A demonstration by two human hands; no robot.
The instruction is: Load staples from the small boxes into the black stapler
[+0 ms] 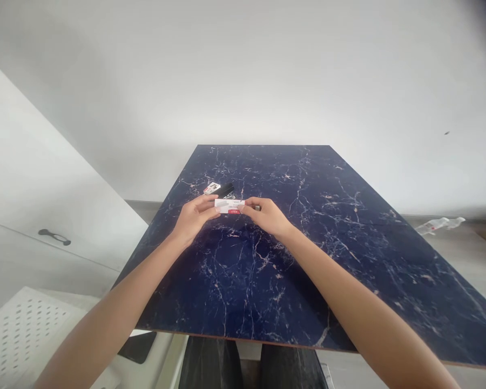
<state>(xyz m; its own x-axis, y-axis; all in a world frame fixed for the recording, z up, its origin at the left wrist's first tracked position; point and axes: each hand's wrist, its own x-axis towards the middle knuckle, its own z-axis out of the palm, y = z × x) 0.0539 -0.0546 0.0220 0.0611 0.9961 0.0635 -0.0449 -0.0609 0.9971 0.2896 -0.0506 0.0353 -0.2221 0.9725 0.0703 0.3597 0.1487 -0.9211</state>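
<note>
Between my two hands is a small white box with a red band and print on one side, held level above the dark blue table. The fingers and thumb of my left hand pinch its left end. My right hand grips the right end the same way, fingertips along the upper edge and thumb on the near face. Just beyond the box lies a black stapler, partly hidden by it. Beside the stapler, to its left, rests a second small white-and-red box.
The blue marble-patterned table reaches back to a pale wall. At left stand a white cabinet with a dark handle and a white perforated chair, with a black phone-like slab on the seat. Clear plastic bottles lie beyond the right edge.
</note>
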